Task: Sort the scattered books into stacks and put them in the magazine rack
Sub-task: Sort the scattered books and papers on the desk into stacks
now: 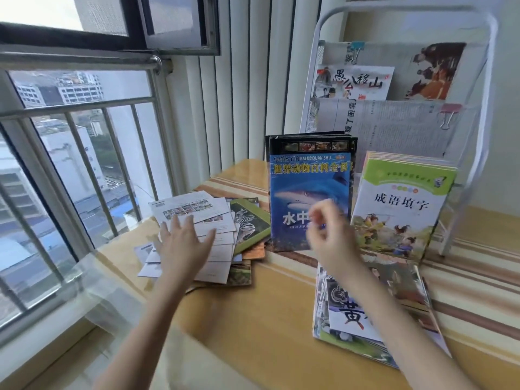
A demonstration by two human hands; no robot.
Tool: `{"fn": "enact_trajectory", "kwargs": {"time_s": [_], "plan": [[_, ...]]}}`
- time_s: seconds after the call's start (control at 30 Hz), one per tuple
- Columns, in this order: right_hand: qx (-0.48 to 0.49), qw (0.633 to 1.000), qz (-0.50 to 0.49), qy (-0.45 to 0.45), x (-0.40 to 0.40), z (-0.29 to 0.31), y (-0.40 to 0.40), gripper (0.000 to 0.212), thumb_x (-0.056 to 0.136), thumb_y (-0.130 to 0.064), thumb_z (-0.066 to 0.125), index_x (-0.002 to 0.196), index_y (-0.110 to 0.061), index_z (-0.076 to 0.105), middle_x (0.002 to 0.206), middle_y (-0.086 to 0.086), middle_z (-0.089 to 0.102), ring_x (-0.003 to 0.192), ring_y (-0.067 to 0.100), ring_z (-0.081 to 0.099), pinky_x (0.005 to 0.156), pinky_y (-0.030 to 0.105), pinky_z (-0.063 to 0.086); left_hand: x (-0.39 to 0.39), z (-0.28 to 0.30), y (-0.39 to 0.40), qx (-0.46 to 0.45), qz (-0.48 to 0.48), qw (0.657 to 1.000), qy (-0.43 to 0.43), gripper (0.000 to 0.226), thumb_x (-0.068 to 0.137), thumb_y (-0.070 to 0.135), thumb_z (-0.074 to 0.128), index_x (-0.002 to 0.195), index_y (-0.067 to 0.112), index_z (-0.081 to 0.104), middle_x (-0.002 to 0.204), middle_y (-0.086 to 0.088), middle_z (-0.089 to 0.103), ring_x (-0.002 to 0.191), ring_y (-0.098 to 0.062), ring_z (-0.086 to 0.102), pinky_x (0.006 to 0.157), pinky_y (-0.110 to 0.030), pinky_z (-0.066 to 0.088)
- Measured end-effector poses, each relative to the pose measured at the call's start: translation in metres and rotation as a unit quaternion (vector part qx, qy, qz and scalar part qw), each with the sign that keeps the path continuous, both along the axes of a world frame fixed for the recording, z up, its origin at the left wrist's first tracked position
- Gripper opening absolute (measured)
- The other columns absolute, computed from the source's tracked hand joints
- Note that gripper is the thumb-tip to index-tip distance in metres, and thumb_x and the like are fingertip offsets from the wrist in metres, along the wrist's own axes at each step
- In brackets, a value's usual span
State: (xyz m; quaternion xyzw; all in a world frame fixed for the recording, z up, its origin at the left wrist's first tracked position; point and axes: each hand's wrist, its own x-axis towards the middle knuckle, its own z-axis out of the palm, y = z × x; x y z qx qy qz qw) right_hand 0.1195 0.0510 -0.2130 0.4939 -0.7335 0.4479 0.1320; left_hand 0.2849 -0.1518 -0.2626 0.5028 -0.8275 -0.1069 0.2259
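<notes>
**Left hand over loose pile, two stacks upright at the rack**

Scattered books [213,237]: messy overlapping pile flat on the tabletop [253,319], well to the window side of the magazine rack [394,88]. Mostly white back covers up, a green zebra book [249,222] tilted on the rack-side edge of the pile, and a few coloured covers poking out below.

Blue shark book [309,192] fronts an upright stack at the foot of the rack, leaning back. Green-topped book [402,204] fronts a second upright stack just beside it, also at the rack's foot. A third stack [374,313] lies flat in front of the rack, roughly squared, edges fanned. The rack's upper pockets already hold a few books and clipped papers.

Left hand [183,243]: grip spread, fingers straight, over the loose pile; touching or just above, cannot tell. Right hand [329,235]: blurred, in front of the shark book's lower edge, fingers loosely curled, nothing visibly held; contact with the book unclear.

Step judged: gathering the loose pile; the sorted stacks are not yet in the rack pockets.

Risks:
- Upright stacks stand only by leaning; a knock from the right hand could tip the shark stack forward onto the flat stack.
- Thin glossy covers may slide, so a one-handed sweep could push books toward the window edge of the tabletop.
- The zebra book sits askew and may slip off when the pile is lifted.
</notes>
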Motion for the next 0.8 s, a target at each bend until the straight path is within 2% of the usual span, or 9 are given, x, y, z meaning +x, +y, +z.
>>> {"fn": "enact_trajectory", "kwargs": {"time_s": [0.17, 0.27, 0.37, 0.43, 0.5, 0.57, 0.63, 0.7, 0.8], "plan": [[0.213, 0.968, 0.101, -0.085, 0.052, -0.020, -0.070, 0.036, 0.097, -0.024, 0.046, 0.131, -0.025, 0.037, 0.138, -0.001, 0.042, 0.117, 0.020, 0.048, 0.096, 0.036, 0.042, 0.007, 0.006, -0.060, 0.081, -0.061, 0.992, -0.079, 0.068, 0.090, 0.067, 0.030, 0.150, 0.038, 0.015, 0.161, 0.003, 0.002, 0.147, -0.031, -0.003, 0.114, -0.060, 0.002], [0.230, 0.942, 0.098, -0.225, 0.055, -0.020, -0.099, 0.039, 0.099, -0.023, 0.043, 0.137, -0.019, 0.035, 0.143, 0.005, 0.041, 0.125, 0.022, 0.041, 0.093, 0.028, 0.032, 0.009, 0.013, -0.052, 0.144, -0.118, 0.976, -0.112, 0.059, 0.096, 0.059, 0.028, 0.149, 0.035, 0.022, 0.160, 0.009, 0.004, 0.147, -0.027, -0.006, 0.112, -0.054, -0.005], [0.183, 0.919, 0.066, -0.344, 0.050, -0.029, -0.110, 0.038, 0.098, -0.026, 0.044, 0.135, -0.017, 0.039, 0.135, 0.004, 0.048, 0.112, 0.014, 0.046, 0.088, 0.026, 0.036, 0.020, 0.004, -0.047, 0.086, -0.133, 0.986, -0.050, 0.043, 0.097, 0.051, 0.037, 0.132, 0.030, 0.051, 0.151, 0.006, 0.035, 0.141, -0.025, 0.020, 0.111, -0.046, 0.016], [0.147, 0.903, 0.036, -0.401, 0.047, -0.032, -0.114, 0.035, 0.096, -0.024, 0.047, 0.130, -0.017, 0.045, 0.126, 0.000, 0.051, 0.108, 0.011, 0.047, 0.090, 0.027, 0.040, 0.030, -0.003, -0.044, 0.088, -0.146, 0.983, 0.067, 0.028, 0.096, 0.043, 0.047, 0.101, 0.026, 0.069, 0.123, 0.002, 0.062, 0.122, -0.024, 0.047, 0.097, -0.039, 0.035], [0.108, 0.861, 0.035, -0.495, 0.047, -0.029, -0.119, 0.025, 0.093, -0.019, 0.050, 0.118, -0.015, 0.052, 0.118, 0.004, 0.057, 0.100, 0.013, 0.053, 0.095, 0.035, 0.046, 0.037, -0.002, -0.038, 0.160, -0.105, 0.958, 0.214, 0.025, 0.091, 0.034, 0.059, 0.080, 0.016, 0.073, 0.093, -0.001, 0.071, 0.095, -0.023, 0.061, 0.079, -0.032, 0.043], [0.081, 0.802, 0.051, -0.589, 0.049, -0.021, -0.124, 0.011, 0.091, -0.011, 0.050, 0.101, -0.013, 0.054, 0.109, 0.009, 0.060, 0.091, 0.013, 0.053, 0.089, 0.035, 0.048, 0.042, -0.001, -0.039, 0.166, -0.022, 0.943, 0.287, 0.023, 0.081, 0.029, 0.073, 0.094, 0.010, 0.071, 0.102, -0.002, 0.067, 0.096, -0.021, 0.059, 0.081, -0.031, 0.044], [0.078, 0.764, 0.051, -0.638, 0.050, -0.014, -0.129, 0.006, 0.090, -0.008, 0.050, 0.091, -0.013, 0.054, 0.097, 0.006, 0.062, 0.090, 0.014, 0.053, 0.079, 0.033, 0.047, 0.047, 0.000, -0.046, 0.166, 0.047, 0.945, 0.278, 0.064, 0.068, 0.025, 0.084, 0.123, 0.008, 0.057, 0.127, -0.010, 0.056, 0.117, -0.026, 0.051, 0.096, -0.035, 0.042], [0.087, 0.751, 0.036, -0.654, 0.050, -0.011, -0.134, 0.009, 0.088, -0.009, 0.054, 0.096, -0.012, 0.056, 0.089, 0.004, 0.063, 0.084, 0.013, 0.057, 0.065, 0.028, 0.049, 0.050, 0.004, -0.051, 0.223, 0.075, 0.933, 0.273, 0.089, 0.063, 0.021, 0.088, 0.138, 0.004, 0.043, 0.134, -0.015, 0.052, 0.122, -0.028, 0.049, 0.095, -0.031, 0.040], [0.106, 0.754, 0.013, -0.649, 0.049, -0.011, -0.138, 0.020, 0.086, -0.011, 0.062, 0.105, -0.010, 0.056, 0.089, 0.008, 0.069, 0.071, 0.015, 0.063, 0.039, 0.020, 0.042, 0.056, 0.012, -0.051, 0.310, 0.048, 0.899, 0.305, 0.092, 0.058, 0.014, 0.090, 0.137, 0.000, 0.044, 0.126, -0.014, 0.060, 0.110, -0.024, 0.056, 0.088, -0.028, 0.040]]}}
